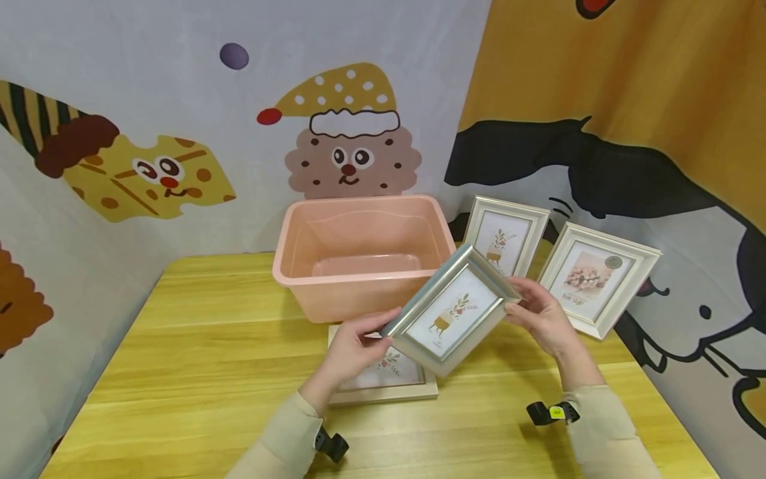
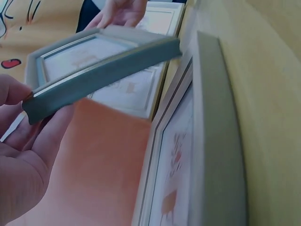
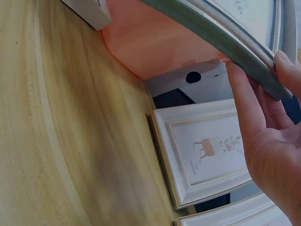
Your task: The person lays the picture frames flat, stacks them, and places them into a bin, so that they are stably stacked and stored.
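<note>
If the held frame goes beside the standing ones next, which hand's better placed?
Likely the right hand: it grips the held frame on the side nearer the standing frames; left hand is farther off.

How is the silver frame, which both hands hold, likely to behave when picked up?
The silver frame probably stays stiff: its thick border looks straight between the left hand and right hand. Its smooth, shiny border might feel slightly slippery.

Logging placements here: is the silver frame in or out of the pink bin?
Out: the left hand and right hand hold the silver frame tilted in front of the pink bin.
</note>
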`<state>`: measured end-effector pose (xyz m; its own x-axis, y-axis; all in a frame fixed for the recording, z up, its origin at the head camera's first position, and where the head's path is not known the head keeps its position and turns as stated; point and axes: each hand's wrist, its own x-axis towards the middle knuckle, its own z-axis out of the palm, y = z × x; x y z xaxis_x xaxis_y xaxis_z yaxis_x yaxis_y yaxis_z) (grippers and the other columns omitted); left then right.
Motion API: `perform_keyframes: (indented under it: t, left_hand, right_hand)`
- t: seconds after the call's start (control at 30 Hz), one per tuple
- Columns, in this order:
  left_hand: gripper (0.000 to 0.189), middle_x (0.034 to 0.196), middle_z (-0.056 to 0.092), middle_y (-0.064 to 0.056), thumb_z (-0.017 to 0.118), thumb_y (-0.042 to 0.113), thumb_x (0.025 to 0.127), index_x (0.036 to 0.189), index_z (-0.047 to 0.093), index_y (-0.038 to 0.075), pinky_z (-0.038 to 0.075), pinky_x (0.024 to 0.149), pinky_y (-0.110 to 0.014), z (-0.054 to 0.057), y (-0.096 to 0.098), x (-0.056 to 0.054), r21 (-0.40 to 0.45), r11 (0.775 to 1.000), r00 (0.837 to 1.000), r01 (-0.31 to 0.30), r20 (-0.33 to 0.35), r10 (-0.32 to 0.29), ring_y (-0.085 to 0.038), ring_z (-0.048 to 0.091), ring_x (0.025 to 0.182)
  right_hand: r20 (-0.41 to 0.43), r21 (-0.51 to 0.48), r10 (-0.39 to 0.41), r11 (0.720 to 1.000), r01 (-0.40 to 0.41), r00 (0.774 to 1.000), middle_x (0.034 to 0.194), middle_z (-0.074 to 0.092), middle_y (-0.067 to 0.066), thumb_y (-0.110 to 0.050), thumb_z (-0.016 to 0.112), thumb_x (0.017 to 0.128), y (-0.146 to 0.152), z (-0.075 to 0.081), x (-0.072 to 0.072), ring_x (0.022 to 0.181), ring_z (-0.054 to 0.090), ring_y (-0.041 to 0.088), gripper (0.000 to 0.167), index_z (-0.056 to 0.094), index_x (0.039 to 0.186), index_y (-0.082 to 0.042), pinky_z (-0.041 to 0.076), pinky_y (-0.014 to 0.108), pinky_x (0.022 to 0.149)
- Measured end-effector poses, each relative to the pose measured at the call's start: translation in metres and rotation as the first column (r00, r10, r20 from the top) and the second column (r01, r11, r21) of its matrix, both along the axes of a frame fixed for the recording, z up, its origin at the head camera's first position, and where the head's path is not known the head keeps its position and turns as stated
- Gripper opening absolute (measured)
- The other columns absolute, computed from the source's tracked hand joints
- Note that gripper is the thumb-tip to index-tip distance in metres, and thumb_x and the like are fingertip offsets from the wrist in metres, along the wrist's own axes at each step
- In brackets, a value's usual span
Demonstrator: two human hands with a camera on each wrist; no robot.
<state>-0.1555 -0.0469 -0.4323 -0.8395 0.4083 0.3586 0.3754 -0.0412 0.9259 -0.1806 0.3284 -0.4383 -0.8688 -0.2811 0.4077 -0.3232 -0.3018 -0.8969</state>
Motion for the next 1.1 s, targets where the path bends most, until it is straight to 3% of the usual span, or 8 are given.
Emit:
perform_keyframes:
  t: [0.13,0.23,0.53,0.7,0.8,0.93,1.1]
  left_hand:
    - [0.043,0.131,0.061,-0.022,0.066,-0.009,0.087,0.130,0.061,-0.005,0.060,0.079,-0.033,0.003,-0.010,-0.005,-0.016,1.000,1.000,-0.002,0.030,0.003,-0.024,0.066,0.100]
    - [0.041,0.130,0.061,-0.024,0.064,-0.008,0.088,0.129,0.061,-0.007,0.060,0.079,-0.035,0.004,-0.019,-0.009,-0.016,1.000,0.999,0.011,0.041,-0.010,-0.025,0.067,0.101]
    - [0.039,0.129,0.062,-0.022,0.062,-0.004,0.091,0.130,0.061,-0.005,0.060,0.079,-0.040,0.007,-0.044,-0.015,-0.055,0.997,0.994,0.047,0.096,-0.042,-0.019,0.069,0.097]
    - [0.037,0.128,0.064,-0.016,0.064,-0.001,0.092,0.128,0.065,0.000,0.059,0.078,-0.032,0.005,-0.056,-0.017,-0.124,0.992,0.996,0.015,0.089,-0.004,-0.015,0.066,0.100]
    - [0.035,0.126,0.065,-0.015,0.064,-0.001,0.091,0.126,0.067,0.001,0.058,0.074,-0.029,0.004,-0.063,-0.018,-0.144,0.990,0.997,0.003,0.080,0.008,-0.013,0.065,0.093]
    - [0.032,0.122,0.067,-0.017,0.064,-0.002,0.091,0.123,0.068,-0.001,0.056,0.064,-0.027,0.004,-0.071,-0.020,-0.146,0.989,0.998,0.004,0.056,0.005,-0.011,0.060,0.078]
    - [0.031,0.121,0.067,-0.020,0.064,-0.003,0.091,0.122,0.067,-0.005,0.056,0.067,-0.025,0.003,-0.082,-0.022,-0.119,0.993,0.999,0.026,0.027,-0.023,-0.009,0.062,0.082]
  right_hand:
    - [-0.005,0.129,-0.069,0.989,0.069,0.998,0.121,0.065,0.000,0.025,0.049,0.090,-0.005,0.002,0.001,0.097,0.067,0.014,0.056,0.060,0.134,-0.008,0.059,0.030,0.077]
    - [-0.002,0.241,-0.101,0.966,0.099,0.995,0.118,0.066,-0.004,0.021,0.053,0.090,-0.009,0.005,0.002,0.098,0.067,0.012,0.054,0.062,0.133,-0.011,0.059,0.028,0.077]
    - [-0.055,0.416,-0.086,0.904,0.101,0.995,0.127,0.063,-0.011,0.013,0.061,0.090,-0.023,0.013,0.008,0.101,0.065,0.013,0.049,0.060,0.136,-0.007,0.057,0.026,0.080]
    - [-0.064,0.476,-0.046,0.877,0.071,0.997,0.124,0.064,-0.007,0.011,0.064,0.090,-0.032,0.011,0.011,0.099,0.065,0.015,0.052,0.055,0.139,-0.004,0.056,0.026,0.080]
    - [-0.058,0.496,-0.031,0.866,0.055,0.998,0.119,0.065,0.000,0.008,0.067,0.089,-0.037,0.009,0.013,0.098,0.065,0.016,0.057,0.052,0.143,-0.006,0.056,0.027,0.080]
    - [-0.053,0.494,0.000,0.869,0.026,0.999,0.115,0.064,0.010,0.009,0.068,0.088,-0.045,0.006,0.016,0.097,0.065,0.017,0.062,0.048,0.146,-0.004,0.058,0.029,0.078]
    - [-0.040,0.506,0.024,0.863,-0.001,0.999,0.114,0.062,0.018,0.007,0.069,0.088,-0.055,0.003,0.020,0.095,0.066,0.018,0.069,0.042,0.150,-0.007,0.060,0.032,0.076]
